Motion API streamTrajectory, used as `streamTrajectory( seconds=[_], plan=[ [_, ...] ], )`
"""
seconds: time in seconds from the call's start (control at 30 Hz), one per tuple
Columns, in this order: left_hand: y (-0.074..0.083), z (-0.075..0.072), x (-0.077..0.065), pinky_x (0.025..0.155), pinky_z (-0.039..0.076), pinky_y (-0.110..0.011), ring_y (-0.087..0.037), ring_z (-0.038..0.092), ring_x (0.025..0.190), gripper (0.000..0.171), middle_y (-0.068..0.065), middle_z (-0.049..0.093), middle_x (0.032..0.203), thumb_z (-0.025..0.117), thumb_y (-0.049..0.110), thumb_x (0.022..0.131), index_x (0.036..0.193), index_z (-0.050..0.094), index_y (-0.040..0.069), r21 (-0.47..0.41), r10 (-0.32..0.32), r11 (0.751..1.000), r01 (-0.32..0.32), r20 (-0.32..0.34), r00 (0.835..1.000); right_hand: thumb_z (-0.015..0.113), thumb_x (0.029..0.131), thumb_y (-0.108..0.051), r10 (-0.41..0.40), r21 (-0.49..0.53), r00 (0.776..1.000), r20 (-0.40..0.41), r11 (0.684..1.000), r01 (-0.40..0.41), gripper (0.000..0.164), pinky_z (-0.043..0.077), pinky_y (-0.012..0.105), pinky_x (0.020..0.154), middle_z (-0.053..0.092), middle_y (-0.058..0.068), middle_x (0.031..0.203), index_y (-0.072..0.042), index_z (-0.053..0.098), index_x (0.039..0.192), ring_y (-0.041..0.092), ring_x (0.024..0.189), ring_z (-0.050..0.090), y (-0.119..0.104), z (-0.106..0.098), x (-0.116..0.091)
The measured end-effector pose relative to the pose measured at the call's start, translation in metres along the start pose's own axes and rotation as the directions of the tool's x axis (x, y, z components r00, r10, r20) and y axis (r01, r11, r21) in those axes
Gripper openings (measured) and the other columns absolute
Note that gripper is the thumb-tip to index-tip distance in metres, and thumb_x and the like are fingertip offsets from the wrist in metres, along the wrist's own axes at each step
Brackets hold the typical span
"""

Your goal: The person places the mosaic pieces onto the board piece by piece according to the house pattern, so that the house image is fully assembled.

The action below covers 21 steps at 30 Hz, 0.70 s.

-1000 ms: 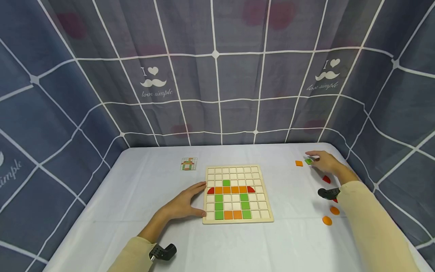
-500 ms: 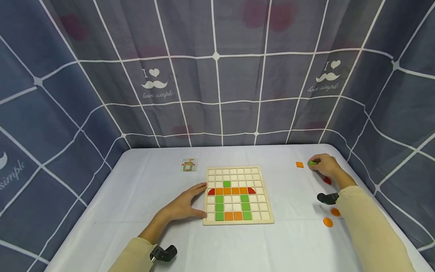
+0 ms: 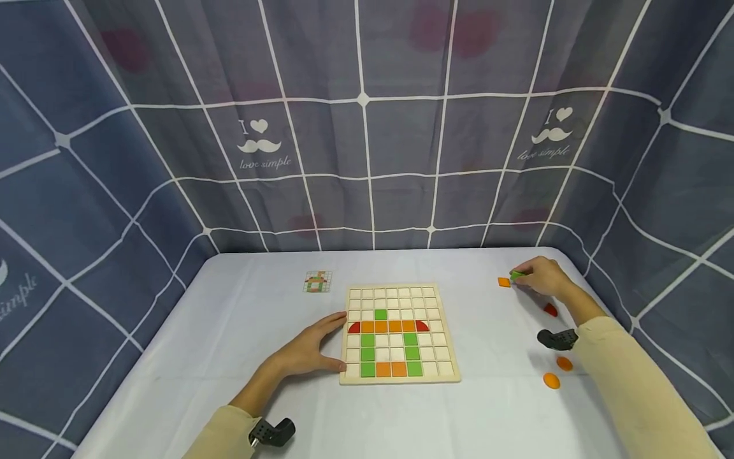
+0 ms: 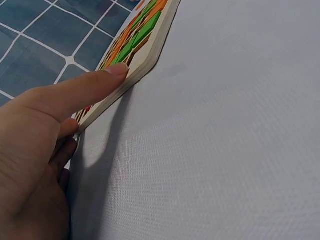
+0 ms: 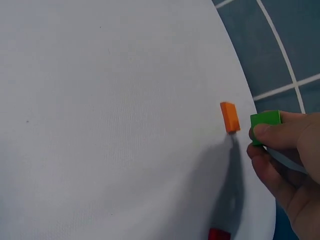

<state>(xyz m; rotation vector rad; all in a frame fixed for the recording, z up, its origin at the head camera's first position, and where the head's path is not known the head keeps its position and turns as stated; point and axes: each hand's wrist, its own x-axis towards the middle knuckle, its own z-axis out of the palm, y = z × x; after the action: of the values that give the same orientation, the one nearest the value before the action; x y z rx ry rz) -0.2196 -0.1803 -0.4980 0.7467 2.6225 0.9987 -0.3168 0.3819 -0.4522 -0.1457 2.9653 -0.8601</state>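
My right hand [image 3: 541, 275] pinches a green square tile [image 5: 265, 122] between thumb and fingers, raised over the far right of the table. Just left of it an orange square tile [image 3: 504, 282] lies on the cloth. My left hand [image 3: 306, 350] rests at the left edge of a wooden grid board [image 3: 446, 352], fingers spread and fairly straight. In the left wrist view its thumb [image 4: 95, 85] lies on the board's rim. Green and orange squares sit in the grid, with a red rounded piece [image 3: 355, 327] at each end of the orange row.
A small pattern card [image 3: 317, 281] lies behind the board to the left. At the right are a red piece [image 3: 550, 310] and two orange discs [image 3: 564, 363], close to my right sleeve [image 3: 625, 376]. A dark grid-patterned curtain [image 3: 401, 134] surrounds the white-covered table [image 3: 229, 331].
My right hand has picked up the green square from the cloth and moved slightly left with it, towards the orange square. The left hand stays at the board's edge.
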Motion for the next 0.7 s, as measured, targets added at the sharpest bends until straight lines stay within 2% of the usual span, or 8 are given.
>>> streamTrajectory(
  seconds=[0.3, 0.5, 0.7],
  plan=[
    [-0.002, 0.001, -0.002, 0.121, 0.024, -0.055, -0.03, 0.024, 0.153, 0.103, -0.002, 0.031, 0.167, 0.089, 0.045, 0.078, 0.161, 0.038, 0.009, -0.008, 0.01, 1.0, -0.01, 0.007, 1.0, 0.08, 0.089, -0.007, -0.091, 0.063, 0.993, 0.075, 0.994, 0.086, 0.023, 0.054, 0.029, 0.063, 0.074, 0.012, 0.098, 0.004, 0.077, 0.108, 0.019, 0.079, 0.062, -0.021, 0.005, 0.004],
    [-0.004, 0.001, -0.002, 0.121, 0.023, -0.055, -0.031, 0.023, 0.154, 0.104, -0.003, 0.03, 0.167, 0.09, 0.045, 0.078, 0.161, 0.038, 0.009, -0.026, 0.015, 1.0, -0.015, 0.008, 1.0, 0.077, 0.091, -0.007, -0.202, 0.036, 0.977, 0.066, 0.979, 0.2, 0.02, 0.053, 0.031, 0.068, 0.076, 0.013, 0.102, 0.003, 0.079, 0.108, 0.02, 0.085, 0.065, -0.044, 0.018, 0.002],
    [-0.004, 0.0, -0.002, 0.122, 0.022, -0.055, -0.031, 0.022, 0.154, 0.105, -0.003, 0.029, 0.167, 0.09, 0.046, 0.077, 0.161, 0.037, 0.009, -0.028, 0.013, 1.0, -0.012, 0.008, 1.0, 0.076, 0.092, -0.007, -0.257, 0.058, 0.961, 0.097, 0.966, 0.253, 0.019, 0.054, 0.033, 0.071, 0.076, 0.01, 0.104, 0.0, 0.08, 0.11, 0.023, 0.091, 0.067, -0.067, 0.037, 0.001]
  ],
)
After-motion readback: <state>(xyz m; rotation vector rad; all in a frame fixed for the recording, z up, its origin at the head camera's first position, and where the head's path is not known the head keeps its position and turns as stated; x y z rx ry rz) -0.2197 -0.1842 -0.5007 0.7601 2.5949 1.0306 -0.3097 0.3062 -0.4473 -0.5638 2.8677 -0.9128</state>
